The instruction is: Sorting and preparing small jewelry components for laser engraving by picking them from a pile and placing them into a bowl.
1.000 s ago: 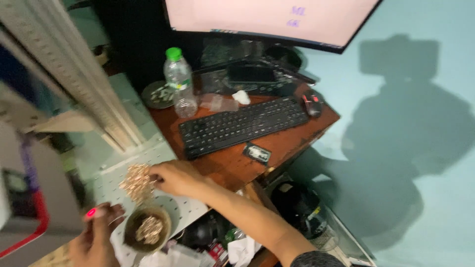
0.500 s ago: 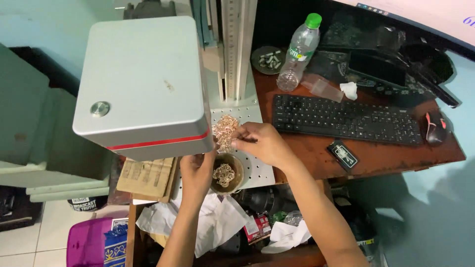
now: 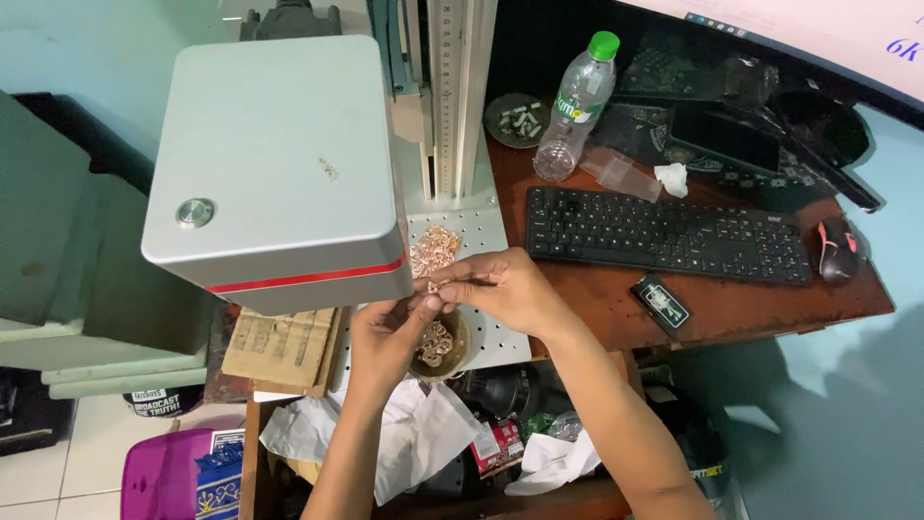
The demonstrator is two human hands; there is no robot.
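Over perforated plate [image 3: 481, 226], both hands' [image 3: 500, 289] grip pinches small metal piece [image 3: 435, 285].

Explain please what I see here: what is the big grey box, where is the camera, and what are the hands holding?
The camera sits on the person's head and looks down. The grey box with a red stripe is a machine head on an upright column, above a white perforated plate. Both hands, the left hand and the right hand, meet over a small bowl of metal pieces and pinch one tiny piece between them. A pile of similar pieces lies on the plate. A keyboard and bottle sit to the right.
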